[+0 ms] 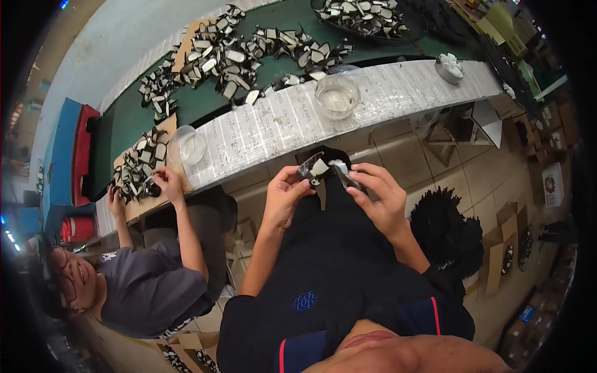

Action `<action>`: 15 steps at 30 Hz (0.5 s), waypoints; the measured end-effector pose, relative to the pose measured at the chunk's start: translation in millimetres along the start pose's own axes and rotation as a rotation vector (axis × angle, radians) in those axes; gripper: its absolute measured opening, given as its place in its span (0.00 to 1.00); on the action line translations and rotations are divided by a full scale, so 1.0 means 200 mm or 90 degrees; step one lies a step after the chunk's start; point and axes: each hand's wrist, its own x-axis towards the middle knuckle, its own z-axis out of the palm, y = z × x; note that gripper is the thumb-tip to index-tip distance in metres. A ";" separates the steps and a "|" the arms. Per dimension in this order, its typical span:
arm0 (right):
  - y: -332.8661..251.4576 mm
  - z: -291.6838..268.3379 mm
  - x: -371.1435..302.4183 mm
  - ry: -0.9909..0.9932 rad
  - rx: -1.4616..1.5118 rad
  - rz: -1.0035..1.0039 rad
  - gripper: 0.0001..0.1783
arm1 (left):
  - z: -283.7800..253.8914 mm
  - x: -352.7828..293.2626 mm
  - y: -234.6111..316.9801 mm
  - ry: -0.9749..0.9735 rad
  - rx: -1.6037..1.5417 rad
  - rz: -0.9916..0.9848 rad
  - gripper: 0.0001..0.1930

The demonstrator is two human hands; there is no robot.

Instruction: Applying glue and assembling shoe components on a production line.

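Note:
My left hand (287, 194) pinches a small dark, shiny piece with a cream-white face (319, 168) between thumb and fingers, over my lap. Just to the right of it, my right hand (380, 194) is closed on a small grey-white item (339, 166); its exact kind is too small to make out. The two held things are close together but appear apart. Beyond my hands, a round transparent bowl (337, 97) stands on the pale printed strip along the bench's near edge.
Heaps of similar black-and-cream pieces (217, 57) cover the green bench (283, 18). A small container with white wads (449, 67) stands right. Left, a co-worker (146, 273) handles pieces beside a transparent lid-like dish (188, 145). A black frayed bundle (444, 227) and cartons (501, 245) lie right.

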 end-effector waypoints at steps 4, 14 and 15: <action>-0.03 0.07 -0.01 -0.039 0.002 -0.024 0.18 | 0.02 -0.04 0.02 -0.014 0.000 0.000 0.15; -0.01 0.14 -0.04 -0.116 -0.018 -0.072 0.21 | 0.00 -0.08 0.01 0.019 0.023 -0.003 0.15; 0.00 0.14 -0.03 -0.110 0.021 -0.052 0.20 | -0.01 -0.08 0.00 0.023 0.021 -0.004 0.15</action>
